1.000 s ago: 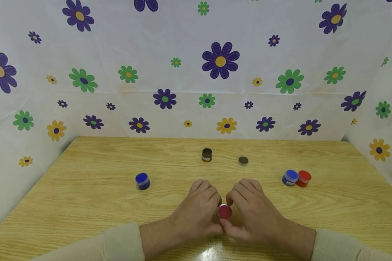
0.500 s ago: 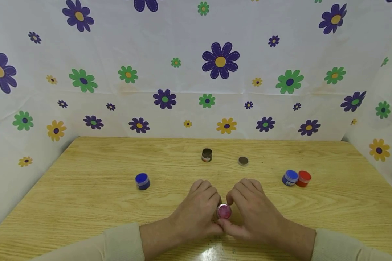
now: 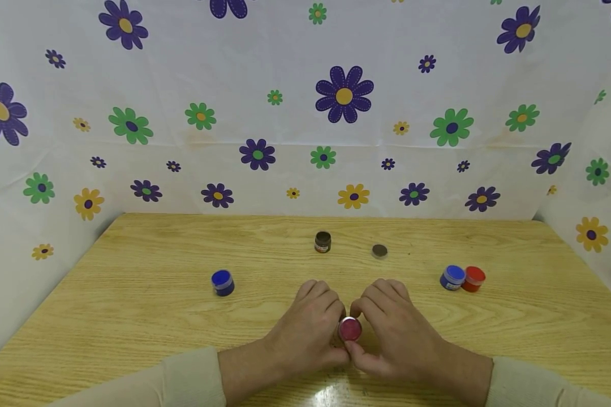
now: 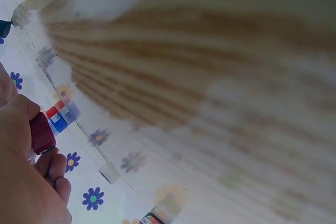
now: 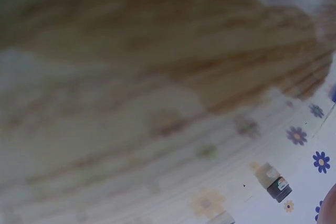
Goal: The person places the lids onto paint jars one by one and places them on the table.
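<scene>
A small crimson paint jar [image 3: 349, 329] is between both hands near the table's front middle, its round top facing up. My left hand [image 3: 308, 325] holds it from the left side; in the left wrist view the crimson jar [image 4: 42, 134] shows between the thumb and curled fingers. From the right, my right hand [image 3: 399, 330] pinches the jar's rim, forefinger at the far edge and thumb at the near edge. Fingers hide most of the jar's side. The right wrist view catches only an edge of the right hand [image 5: 328, 208].
On the wooden table [image 3: 147, 328], a dark brown jar [image 3: 323, 242] stands open at the back, its loose lid [image 3: 379, 251] to the right. One blue jar [image 3: 222, 282] stands left. Another blue jar [image 3: 452, 277] touches a red jar [image 3: 473, 278] at right. A flowered cloth [image 3: 295, 124] hangs behind.
My right thumb and forefinger shift slightly round the jar's rim, and the shine on its top comes and goes. The left hand and the other jars keep their places.
</scene>
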The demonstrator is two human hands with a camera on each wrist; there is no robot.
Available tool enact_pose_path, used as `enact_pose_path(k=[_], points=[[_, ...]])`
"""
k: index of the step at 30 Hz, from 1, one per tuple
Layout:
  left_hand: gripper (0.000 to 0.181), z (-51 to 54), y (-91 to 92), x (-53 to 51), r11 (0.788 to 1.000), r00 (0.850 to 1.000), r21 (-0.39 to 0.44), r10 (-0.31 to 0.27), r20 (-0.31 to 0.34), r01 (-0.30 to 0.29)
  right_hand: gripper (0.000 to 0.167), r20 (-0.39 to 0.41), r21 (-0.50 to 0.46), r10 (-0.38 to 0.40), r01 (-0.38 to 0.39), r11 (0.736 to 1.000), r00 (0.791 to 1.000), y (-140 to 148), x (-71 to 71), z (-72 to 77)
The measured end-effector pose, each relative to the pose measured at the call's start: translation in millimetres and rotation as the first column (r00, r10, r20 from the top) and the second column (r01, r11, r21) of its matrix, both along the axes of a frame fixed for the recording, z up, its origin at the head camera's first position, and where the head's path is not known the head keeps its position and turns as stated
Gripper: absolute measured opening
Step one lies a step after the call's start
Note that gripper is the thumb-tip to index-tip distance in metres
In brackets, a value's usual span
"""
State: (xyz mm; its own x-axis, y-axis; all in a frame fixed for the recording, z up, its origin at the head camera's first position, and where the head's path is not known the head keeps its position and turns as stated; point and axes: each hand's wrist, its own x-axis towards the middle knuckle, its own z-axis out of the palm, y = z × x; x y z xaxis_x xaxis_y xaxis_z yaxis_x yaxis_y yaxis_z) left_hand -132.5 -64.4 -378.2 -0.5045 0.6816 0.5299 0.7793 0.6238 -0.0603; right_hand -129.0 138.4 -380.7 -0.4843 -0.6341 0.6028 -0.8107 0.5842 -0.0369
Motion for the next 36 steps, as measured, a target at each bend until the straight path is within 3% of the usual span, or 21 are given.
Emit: enact_pose_path(k=[22,28,36], points=[[0.039,1.5,-0.1,0.3,1.000,1.000,-0.004,-0.004,0.024,0.004,0.031,0.013,0.007,-0.040,0.040,0.999,0.999,0.2,1.1,1.0],[0.038,1.8,-0.6,0.5,1.000,1.000,-0.006,-0.004,0.019,0.004,0.032,-0.016,0.003,-0.031,0.031,1.000,0.999,0.0,0.6,0.7],[0.039,1.7,-0.6,0.0,1.000,1.000,-0.009,0.002,0.023,-0.001,0.032,0.011,0.004,-0.035,0.035,0.999,0.999,-0.2,1.1,3.4]])
